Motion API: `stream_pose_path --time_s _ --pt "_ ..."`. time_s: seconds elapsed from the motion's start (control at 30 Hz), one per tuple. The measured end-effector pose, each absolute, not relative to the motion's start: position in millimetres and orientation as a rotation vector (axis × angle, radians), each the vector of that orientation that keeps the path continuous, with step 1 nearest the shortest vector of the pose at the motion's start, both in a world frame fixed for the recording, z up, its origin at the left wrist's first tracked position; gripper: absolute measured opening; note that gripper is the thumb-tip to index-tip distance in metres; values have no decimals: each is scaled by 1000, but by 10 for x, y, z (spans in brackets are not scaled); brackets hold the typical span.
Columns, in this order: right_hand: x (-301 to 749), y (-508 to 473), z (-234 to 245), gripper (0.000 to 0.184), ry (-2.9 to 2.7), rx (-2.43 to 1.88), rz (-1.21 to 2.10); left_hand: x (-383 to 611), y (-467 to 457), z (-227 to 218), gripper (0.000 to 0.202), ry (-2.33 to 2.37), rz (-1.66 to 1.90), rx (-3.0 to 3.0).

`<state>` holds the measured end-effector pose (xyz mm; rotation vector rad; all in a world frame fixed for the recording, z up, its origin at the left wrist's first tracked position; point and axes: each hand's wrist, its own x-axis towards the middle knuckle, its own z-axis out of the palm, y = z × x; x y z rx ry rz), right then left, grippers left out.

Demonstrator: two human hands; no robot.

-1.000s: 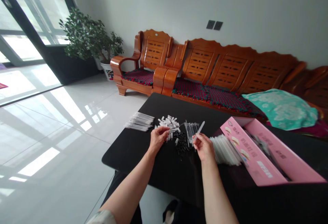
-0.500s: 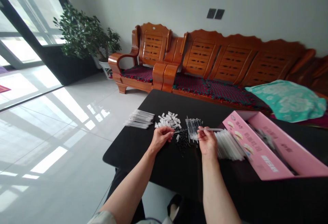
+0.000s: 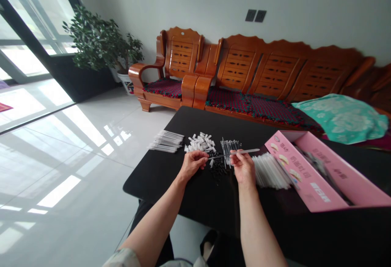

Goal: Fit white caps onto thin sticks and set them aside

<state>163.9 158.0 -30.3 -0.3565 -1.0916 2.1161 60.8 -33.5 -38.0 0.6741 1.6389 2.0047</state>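
My right hand [image 3: 243, 167] pinches a clear pen barrel [image 3: 248, 151], held level and pointing right. My left hand [image 3: 192, 163] pinches a thin refill [image 3: 216, 156] whose far end meets the barrel's open end. Both hands hover over a black table [image 3: 189, 193]. Beneath them lie a heap of small black parts [image 3: 218, 167], a heap of white caps [image 3: 200, 142] and a row of thin refills [image 3: 229, 147]. A bundle of clear barrels [image 3: 270, 171] lies right of my right hand. Another bundle of clear tubes [image 3: 166, 141] sits at the far left of the table.
An open pink carton [image 3: 317, 185] lies on the table's right side. Behind the table stand a wooden armchair [image 3: 171, 69] and a long wooden bench [image 3: 275, 84] with a teal cloth [image 3: 342, 122]. A potted plant [image 3: 100, 45] stands by the window. Glossy floor spreads to the left.
My right hand turned the barrel from upright-tilted to level. My left hand came off the parts heap with a refill and brought it to the barrel's end.
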Motion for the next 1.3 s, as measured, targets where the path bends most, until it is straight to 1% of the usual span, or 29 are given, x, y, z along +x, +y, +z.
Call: stream_pose_path --time_s 0.13,0.3,0.4,0.5,0.63,0.77,0.83,1.0,1.2,1.3 --pt "1627 1445 -294 21 -1208 -318 2212 640 -315 -358 35 1557 2016 684" --pt "1620 1231 -269 19 -1482 -232 2458 699 -289 -327 50 1449 1990 747" --pt "1614 1209 -284 19 -1484 -220 2525 704 -287 -321 55 1465 1973 784" --pt "1613 1306 -324 17 -1259 -292 2499 684 -293 -327 51 1532 2006 777" --pt "1642 1505 -362 7 -938 -338 2409 669 -309 -347 37 1728 2029 730" --pt "1675 1601 -371 6 -863 -346 2385 717 -330 -345 17 2066 1771 1050" --pt "1678 1601 -379 7 -853 -348 2388 756 -335 -337 11 2242 1585 1254" --pt "1656 1567 -405 8 -857 -342 2378 820 -338 -335 19 2441 1202 1478" --pt "1651 1558 -413 9 -801 -369 2384 841 -347 -331 31 2480 1017 1552" --pt "1650 1554 -419 10 -789 -365 2395 842 -344 -333 30 2481 976 1564"
